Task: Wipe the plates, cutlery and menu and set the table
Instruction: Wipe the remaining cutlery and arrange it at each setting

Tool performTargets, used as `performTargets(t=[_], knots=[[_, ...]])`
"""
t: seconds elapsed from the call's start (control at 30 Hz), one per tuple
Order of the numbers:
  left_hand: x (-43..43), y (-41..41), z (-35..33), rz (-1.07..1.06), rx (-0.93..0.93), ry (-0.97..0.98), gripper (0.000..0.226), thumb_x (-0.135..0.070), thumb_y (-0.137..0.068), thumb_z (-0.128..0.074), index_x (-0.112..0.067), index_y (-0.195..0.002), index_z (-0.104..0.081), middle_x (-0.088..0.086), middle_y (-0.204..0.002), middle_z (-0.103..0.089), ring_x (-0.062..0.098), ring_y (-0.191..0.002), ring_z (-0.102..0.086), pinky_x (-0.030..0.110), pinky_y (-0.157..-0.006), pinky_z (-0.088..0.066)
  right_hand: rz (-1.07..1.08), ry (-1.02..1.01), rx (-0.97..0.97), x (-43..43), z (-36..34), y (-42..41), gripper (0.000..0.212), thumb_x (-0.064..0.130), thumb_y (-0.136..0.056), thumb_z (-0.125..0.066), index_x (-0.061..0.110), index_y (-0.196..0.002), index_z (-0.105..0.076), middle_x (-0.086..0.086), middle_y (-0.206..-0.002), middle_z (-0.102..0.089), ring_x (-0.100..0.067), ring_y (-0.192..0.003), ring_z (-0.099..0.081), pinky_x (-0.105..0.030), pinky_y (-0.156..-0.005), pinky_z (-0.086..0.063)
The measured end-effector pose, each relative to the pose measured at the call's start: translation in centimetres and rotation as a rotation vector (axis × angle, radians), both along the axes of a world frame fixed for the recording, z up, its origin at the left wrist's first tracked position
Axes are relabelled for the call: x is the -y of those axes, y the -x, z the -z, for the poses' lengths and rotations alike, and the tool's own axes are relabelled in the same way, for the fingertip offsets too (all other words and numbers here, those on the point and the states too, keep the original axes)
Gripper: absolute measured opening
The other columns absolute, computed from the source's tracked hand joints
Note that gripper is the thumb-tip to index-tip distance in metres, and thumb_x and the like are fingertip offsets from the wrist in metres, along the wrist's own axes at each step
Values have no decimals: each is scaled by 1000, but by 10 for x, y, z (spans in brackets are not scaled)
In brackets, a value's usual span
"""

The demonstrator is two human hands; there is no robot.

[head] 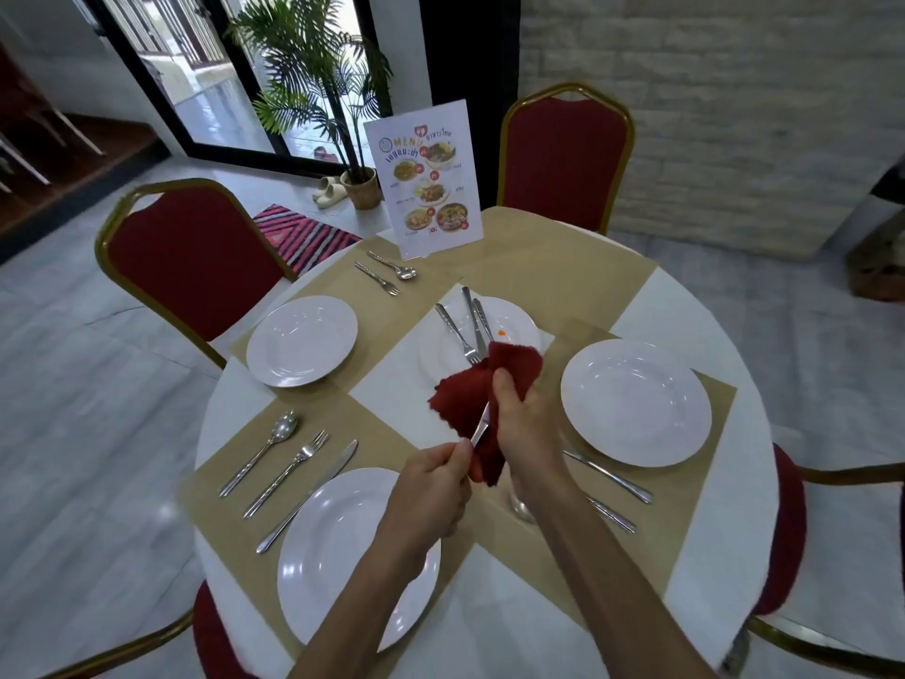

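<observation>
My left hand [431, 487] pinching a utensil handle [481, 424], right hand [521, 414] clamping red cloth [477, 399] around it, plates [635, 402] flanking, bare surface [499, 624] open near me, menu [425, 176] upright at far edge.

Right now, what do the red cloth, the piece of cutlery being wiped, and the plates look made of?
Red cloth: soft woven or terry fabric, matte; it folds and bunches in the right hand.
Cutlery piece, pinched by the left hand: polished metal, probably stainless steel; bright mirror-like glints.
Plates, such as the right one: glossy white, ceramic or melamine; soft highlights, cannot tell which.
</observation>
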State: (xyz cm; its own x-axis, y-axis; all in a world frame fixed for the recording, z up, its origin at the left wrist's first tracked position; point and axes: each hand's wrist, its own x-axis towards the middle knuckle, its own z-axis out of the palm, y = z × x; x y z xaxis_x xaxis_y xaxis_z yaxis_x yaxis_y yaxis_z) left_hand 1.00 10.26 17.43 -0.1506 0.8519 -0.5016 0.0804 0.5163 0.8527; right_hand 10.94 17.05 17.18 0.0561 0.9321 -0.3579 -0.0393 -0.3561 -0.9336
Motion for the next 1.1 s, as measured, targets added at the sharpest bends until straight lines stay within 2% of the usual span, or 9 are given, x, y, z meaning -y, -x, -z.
performTargets(t=[0.1, 0.27, 0.37, 0.53, 0.67, 0.77, 0.87, 1.0, 1.1], knots=[[-2, 2, 4, -46, -28, -6, 41, -36, -105, -45, -8, -76, -54, -1, -53, -37, 10, -42, -32, 22, -43, -23, -238, 22, 96, 19, 13, 9, 34, 39, -104, -55, 12, -92, -72, -3, -83, -78, -21, -83, -75, -38, -80, -59], [18, -3, -2, 66, 11, 56, 36, -32, -106, -43, -12, -77, -51, -3, -53, -29, 11, -43, -23, 22, -43, -18, 92, 76, -94, -18, 2, -18, 28, 24, -106, -53, 12, -86, -69, 1, -67, -74, -20, -69, -73, -26, -62, -56], [18, 0, 5, 70, -24, 69, 37, -33, -106, -43, -12, -78, -52, -1, -54, -31, 12, -44, -24, 23, -45, -19, 107, 75, 9, -10, 12, -9, 25, 29, -107, -51, 23, -86, -63, 1, -83, -71, -23, -85, -70, -33, -81, -54], [13, 1, 12, 2, -10, 115, 36, -35, -106, -43, -12, -80, -49, -4, -52, -35, 10, -41, -28, 22, -43, -22, -163, 95, 108, 12, 35, 1, 31, 36, -104, -57, 12, -90, -70, -7, -84, -75, -25, -83, -72, -37, -79, -56], [24, -5, 4, 61, -20, 100, 37, -33, -106, -43, -13, -76, -50, -4, -50, -31, 11, -41, -24, 21, -43, -18, 182, 124, -5, -20, 29, -24, 21, 27, -105, -58, 11, -96, -70, -2, -76, -70, -12, -61, -69, -23, -52, -52], [25, 0, 7, 15, -30, 81, 39, -34, -106, -43, -14, -72, -50, -5, -49, -32, 11, -42, -25, 21, -44, -21, 373, 211, -46, -26, 38, -39, 29, 33, -105, -56, 6, -106, -66, -9, -88, -71, -21, -74, -68, -31, -69, -54], [18, 3, 17, -48, -50, 47, 39, -36, -105, -43, -13, -75, -54, -3, -52, -36, 12, -45, -30, 24, -46, -25, 271, 266, -207, -4, 38, -32, 28, 37, -107, -52, 13, -103, -66, -8, -89, -74, -25, -83, -72, -40, -78, -59], [13, -13, 24, 186, -276, 31, 41, -39, -106, -42, -16, -85, -68, 2, -70, -66, 12, -59, -61, 32, -61, -57, 4, 121, -22, 27, 40, -4, 31, 36, -106, -53, 16, -92, -71, -1, -82, -78, -20, -84, -76, -32, -76, -58], [7, 4, 26, 283, -632, -34, 41, -41, -104, -42, -18, -97, -74, 2, -91, -74, 18, -85, -69, 36, -83, -56, 27, 35, -19, 24, 36, -13, 27, 28, -108, -52, 18, -89, -69, 9, -72, -77, -8, -74, -75, -20, -66, -55]])
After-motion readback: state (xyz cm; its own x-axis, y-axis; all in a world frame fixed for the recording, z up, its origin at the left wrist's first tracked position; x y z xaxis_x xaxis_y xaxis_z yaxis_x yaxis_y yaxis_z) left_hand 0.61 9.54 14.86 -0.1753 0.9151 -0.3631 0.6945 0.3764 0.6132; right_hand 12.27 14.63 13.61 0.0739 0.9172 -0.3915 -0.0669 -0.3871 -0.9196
